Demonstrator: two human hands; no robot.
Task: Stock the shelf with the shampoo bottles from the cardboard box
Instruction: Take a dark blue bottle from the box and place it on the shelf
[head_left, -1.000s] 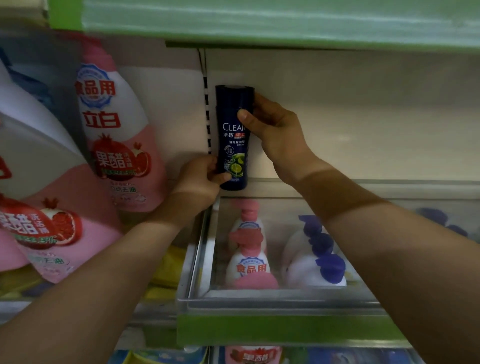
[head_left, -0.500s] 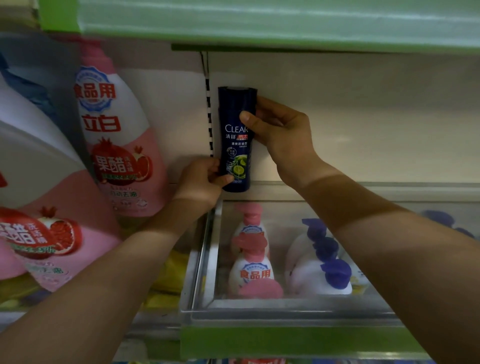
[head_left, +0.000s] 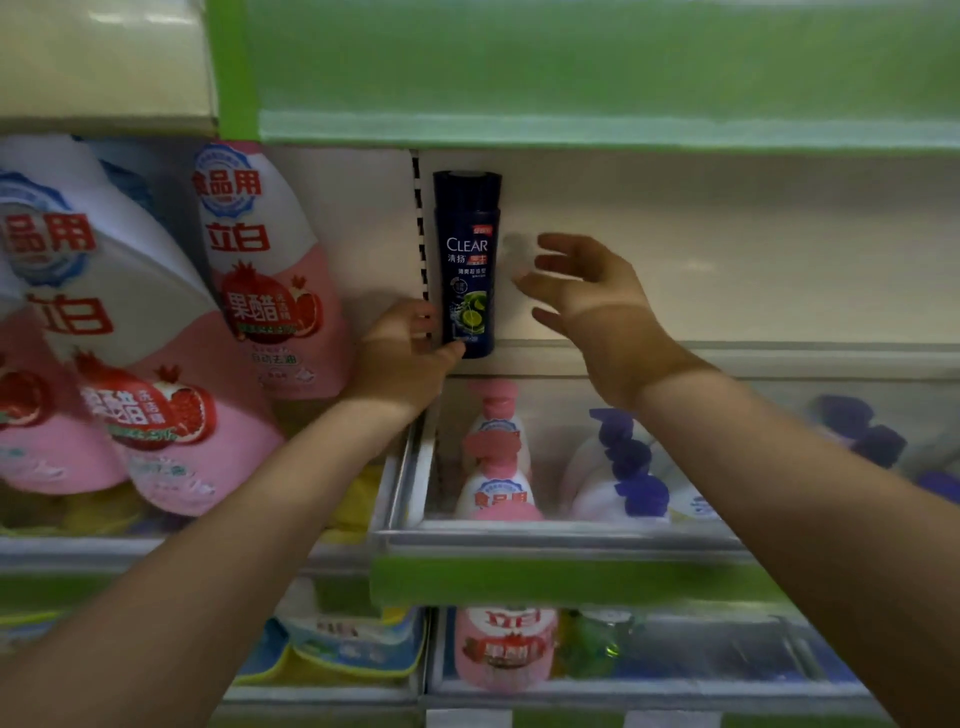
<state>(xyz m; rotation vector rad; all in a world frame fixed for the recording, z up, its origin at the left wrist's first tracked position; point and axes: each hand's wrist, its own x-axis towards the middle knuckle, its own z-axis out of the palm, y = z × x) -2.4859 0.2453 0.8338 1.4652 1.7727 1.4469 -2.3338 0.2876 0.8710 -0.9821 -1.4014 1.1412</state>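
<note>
A dark blue Clear shampoo bottle (head_left: 467, 260) stands upright at the far left of the white shelf (head_left: 727, 358), close to the back wall. My left hand (head_left: 408, 353) grips its base, thumb across the front and fingers behind. My right hand (head_left: 576, 291) hovers just right of the bottle with fingers spread and blurred, touching nothing. The cardboard box is out of view.
Large pink and white detergent bottles (head_left: 260, 280) fill the bay to the left. Below the shelf, a clear-fronted tray (head_left: 561, 535) holds pink pump bottles (head_left: 496, 467) and white bottles with purple pumps (head_left: 623, 473). A green shelf edge (head_left: 571, 78) hangs overhead.
My right hand let go of the shampoo bottle and pulled away to the right, fingers spreading. My left hand stays at the bottle's base. The view shifted slightly.
</note>
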